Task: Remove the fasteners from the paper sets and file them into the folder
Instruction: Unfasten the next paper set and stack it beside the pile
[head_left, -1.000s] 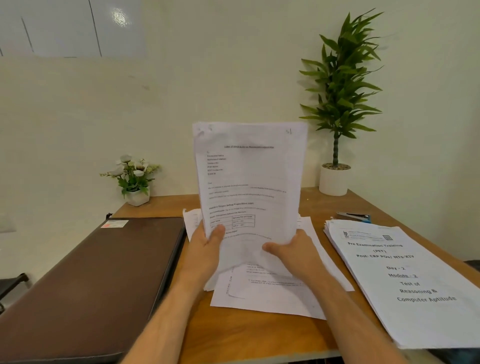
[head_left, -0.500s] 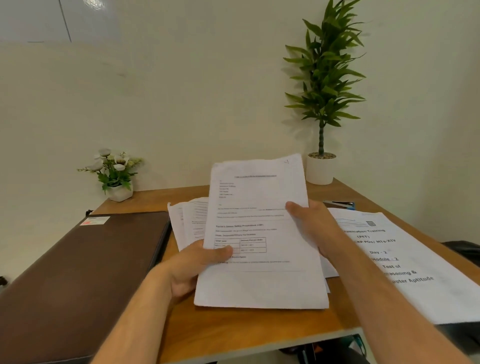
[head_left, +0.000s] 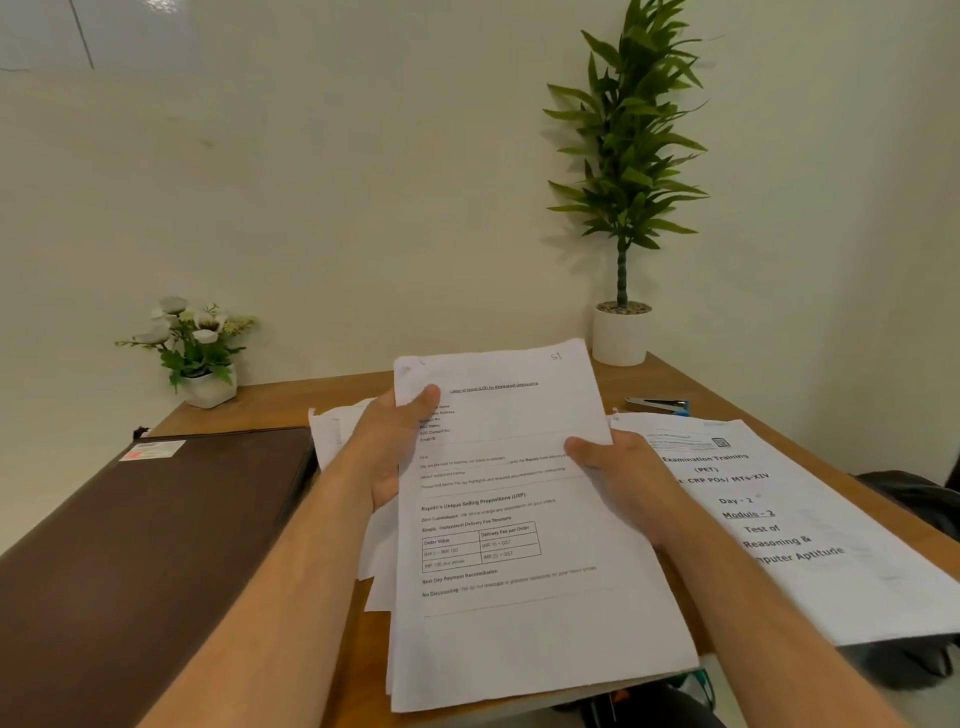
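I hold a white printed paper set (head_left: 519, 519) flat over the wooden table (head_left: 270, 402), its near edge past the table's front. My left hand (head_left: 387, 447) grips its upper left edge, thumb on top near the corner. At the right edge my right hand (head_left: 618, 467) pinches it with the thumb on the page. More loose sheets (head_left: 332, 431) lie under it. A closed dark brown folder (head_left: 156, 545) lies to the left. No fastener is visible on the held set.
A thick printed stack (head_left: 779, 525) lies at the right, overhanging the table edge. A blue stapler tool (head_left: 657, 404) sits behind it. A tall potted plant (head_left: 621, 332) and a small flower pot (head_left: 208, 384) stand by the wall.
The paper set went from upright to lying nearly flat and came toward me. My left hand slid from the bottom edge up to the top left corner.
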